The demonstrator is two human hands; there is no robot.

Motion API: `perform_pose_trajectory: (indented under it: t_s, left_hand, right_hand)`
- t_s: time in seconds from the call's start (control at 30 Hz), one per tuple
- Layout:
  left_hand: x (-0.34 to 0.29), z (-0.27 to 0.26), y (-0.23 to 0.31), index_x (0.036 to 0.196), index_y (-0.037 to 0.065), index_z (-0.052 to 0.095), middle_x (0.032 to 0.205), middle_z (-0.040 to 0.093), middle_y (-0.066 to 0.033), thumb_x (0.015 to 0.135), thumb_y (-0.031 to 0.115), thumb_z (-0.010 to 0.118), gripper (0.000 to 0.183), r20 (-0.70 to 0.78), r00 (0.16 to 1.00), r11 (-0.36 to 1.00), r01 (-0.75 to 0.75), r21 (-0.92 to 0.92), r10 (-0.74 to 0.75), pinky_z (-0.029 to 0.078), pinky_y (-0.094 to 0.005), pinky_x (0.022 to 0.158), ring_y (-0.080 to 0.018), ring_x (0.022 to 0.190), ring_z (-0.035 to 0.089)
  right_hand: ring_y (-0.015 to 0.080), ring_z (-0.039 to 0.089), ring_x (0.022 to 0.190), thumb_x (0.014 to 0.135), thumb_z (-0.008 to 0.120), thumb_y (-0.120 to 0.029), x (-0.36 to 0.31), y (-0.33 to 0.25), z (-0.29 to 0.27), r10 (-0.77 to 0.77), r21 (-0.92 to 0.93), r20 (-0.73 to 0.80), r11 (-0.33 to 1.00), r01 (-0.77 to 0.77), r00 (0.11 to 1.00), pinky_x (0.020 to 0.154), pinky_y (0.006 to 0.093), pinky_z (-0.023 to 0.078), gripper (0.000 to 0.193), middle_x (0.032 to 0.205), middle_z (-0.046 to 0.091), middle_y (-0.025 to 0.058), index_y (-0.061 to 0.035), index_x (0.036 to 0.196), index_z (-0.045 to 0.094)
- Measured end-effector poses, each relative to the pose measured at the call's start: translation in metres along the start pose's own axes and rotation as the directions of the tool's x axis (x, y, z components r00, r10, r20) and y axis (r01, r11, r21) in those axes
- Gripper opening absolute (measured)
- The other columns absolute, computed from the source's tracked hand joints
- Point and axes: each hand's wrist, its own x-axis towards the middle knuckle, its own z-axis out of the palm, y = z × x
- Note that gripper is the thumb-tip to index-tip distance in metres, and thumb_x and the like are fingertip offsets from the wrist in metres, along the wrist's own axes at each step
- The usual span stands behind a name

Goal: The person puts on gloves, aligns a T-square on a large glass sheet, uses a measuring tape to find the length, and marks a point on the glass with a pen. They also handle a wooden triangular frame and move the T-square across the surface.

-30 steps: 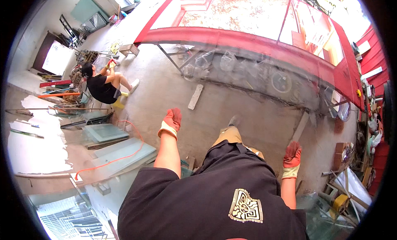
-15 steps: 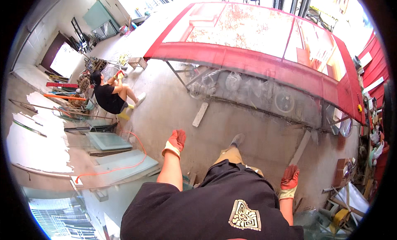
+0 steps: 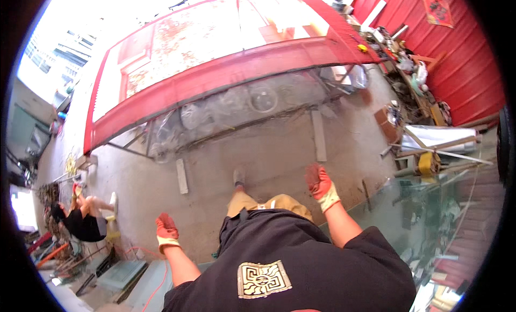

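My left hand [image 3: 167, 232] wears a red-palmed work glove with a cream cuff. It hangs in the air over the concrete floor, fingers loosely stretched, nothing in it. In a matching glove, my right hand [image 3: 321, 188] is held out in front of me to the right, somewhat blurred. Its fingers look extended, and no object shows in them. Ahead stands a large table with a red border [image 3: 231, 73] and a shiny, glaring top; neither hand touches it. Beyond my right arm lie large sheets of glass [image 3: 395, 215].
Planks [image 3: 183, 176] lie on the floor before the table. Plastic-wrapped goods [image 3: 215, 110] sit beneath it. Clutter, with a yellow tape roll [image 3: 428, 164], lines the right side by a red wall [image 3: 462, 59]. At left, another person [image 3: 83, 218] sits low near glass panes [image 3: 122, 274].
The view has swung to the right, so the table and the other person sit further left. My right hand has risen forward. My legs show mid-step.
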Motion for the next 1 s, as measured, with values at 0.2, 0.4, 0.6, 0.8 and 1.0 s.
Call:
perform_pose_trajectory:
  t_s: [0.2, 0.4, 0.6, 0.8, 1.0]
  left_hand:
    - [-0.015, 0.022, 0.013, 0.136, 0.014, 0.064, 0.139, 0.068, -0.0015, 0.107, 0.038, 0.057, 0.039, -0.029, 0.999, 0.995, 0.035, -0.088, -0.038, 0.055, -0.0371, 0.107, -0.0183, 0.13, 0.064]
    - [-0.022, 0.027, 0.014, 0.136, 0.015, 0.065, 0.133, 0.072, -0.0014, 0.109, 0.033, 0.053, 0.034, -0.085, 0.996, 0.997, 0.032, -0.075, -0.039, 0.062, -0.0378, 0.097, -0.0201, 0.119, 0.071]
    - [-0.004, 0.014, 0.009, 0.133, 0.012, 0.067, 0.139, 0.068, -0.0039, 0.105, 0.037, 0.061, 0.038, -0.122, 0.992, 1.0, 0.014, -0.024, -0.017, 0.058, -0.0374, 0.101, -0.0184, 0.129, 0.064]
    - [0.001, -0.001, 0.004, 0.127, 0.013, 0.069, 0.132, 0.072, -0.0016, 0.104, 0.042, 0.062, 0.038, -0.126, 0.991, 0.998, -0.03, 0.047, 0.036, 0.058, -0.0393, 0.098, -0.0187, 0.119, 0.068]
    - [0.007, 0.014, -0.02, 0.113, 0.02, 0.073, 0.114, 0.078, 0.0018, 0.105, 0.045, 0.06, 0.029, -0.25, 0.968, 1.0, -0.012, -0.02, 0.006, 0.061, -0.0346, 0.083, -0.0129, 0.099, 0.073]
  right_hand:
    - [0.0215, 0.062, 0.131, 0.106, 0.059, -0.043, -0.012, 0.01, 0.006, -0.076, 0.171, -0.027, 0.982, 0.08, 0.997, 0.105, 0.0414, 0.055, 0.045, 0.143, 0.065, 0.0034, -0.0161, 0.142, 0.059]
    - [0.0233, 0.061, 0.132, 0.107, 0.057, -0.042, -0.017, 0.007, 0.017, -0.046, 0.206, -0.013, 0.977, 0.047, 0.999, 0.108, 0.0431, 0.054, 0.045, 0.144, 0.064, 0.0041, -0.0149, 0.143, 0.059]
    - [0.022, 0.059, 0.134, 0.108, 0.052, -0.045, -0.001, 0.014, -0.028, -0.009, 0.259, 0.207, 0.965, -0.046, 0.978, 0.108, 0.0432, 0.054, 0.046, 0.148, 0.061, 0.0018, -0.0175, 0.144, 0.056]
    - [0.0217, 0.065, 0.127, 0.107, 0.055, -0.044, -0.011, 0.014, 0.006, 0.043, 0.221, -0.069, 0.975, -0.027, 0.997, 0.107, 0.0436, 0.054, 0.044, 0.139, 0.068, 0.0028, -0.0178, 0.142, 0.058]
    - [0.0207, 0.065, 0.127, 0.108, 0.055, -0.037, 0.007, 0.026, -0.022, 0.003, 0.247, 0.028, 0.969, -0.01, 1.0, 0.108, 0.0438, 0.053, 0.034, 0.14, 0.068, 0.0003, -0.0195, 0.135, 0.065]
